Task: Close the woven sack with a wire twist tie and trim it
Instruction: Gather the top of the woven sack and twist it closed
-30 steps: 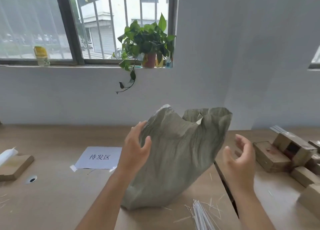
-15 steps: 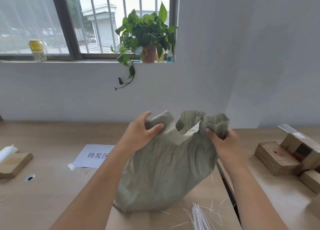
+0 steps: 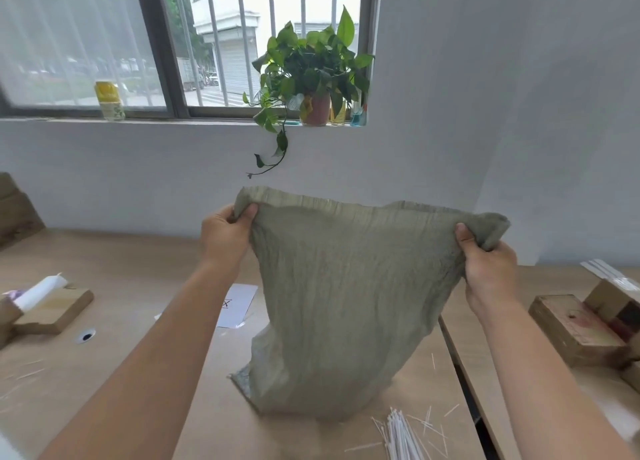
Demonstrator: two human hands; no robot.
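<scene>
My left hand (image 3: 225, 236) and right hand (image 3: 486, 264) each pinch a top corner of the woven sack (image 3: 346, 303), stretched upright on the surface (image 3: 138, 286); I should gather the mouth evenly before tying.

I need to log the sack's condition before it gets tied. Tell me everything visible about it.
The sack is dull grey-green woven material, creased and limp. It stands upright on the wooden table, its bottom resting there. Its top edge is stretched wide and nearly flat between the left hand and right hand, each pinching one upper corner. No tie is on it. Contents cannot be seen.
</scene>
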